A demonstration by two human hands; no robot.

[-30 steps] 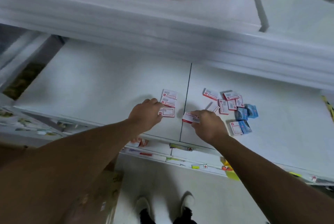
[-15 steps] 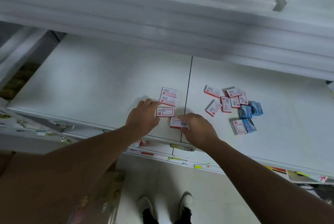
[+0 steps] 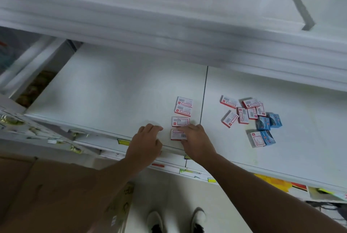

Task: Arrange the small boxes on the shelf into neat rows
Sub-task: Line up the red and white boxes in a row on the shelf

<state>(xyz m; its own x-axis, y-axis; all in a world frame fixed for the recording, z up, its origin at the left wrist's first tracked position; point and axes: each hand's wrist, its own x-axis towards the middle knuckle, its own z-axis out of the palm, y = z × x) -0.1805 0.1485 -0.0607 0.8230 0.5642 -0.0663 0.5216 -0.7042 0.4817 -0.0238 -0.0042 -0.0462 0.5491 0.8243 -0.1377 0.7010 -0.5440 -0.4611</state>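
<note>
Both hands reach onto the front of the white shelf [image 3: 116, 90]. The left hand [image 3: 145, 144] rests near the front edge with its fingers loosely bent and holding nothing, just left of the column of boxes. The right hand [image 3: 197, 142] lies over the right end of the nearest red-and-white box [image 3: 176, 134], fingertips on it; whether it pinches or only presses cannot be told.

That box lies flat with its long axis running left to right, at the front end of a column of four red-and-white boxes just left of the shelf's seam [image 3: 203, 99]. The box behind it [image 3: 180, 121] lies the same way, and the two farthest boxes [image 3: 184, 106] touch each other, tilted slightly clockwise.

Right of the seam, well apart from the column, lies a loose heap of red-and-white boxes [image 3: 242, 110] pointing in mixed directions, some overlapping. Blue boxes [image 3: 268, 122] sit at its right and front, one beside a separate red-and-white box [image 3: 256, 139].
</note>
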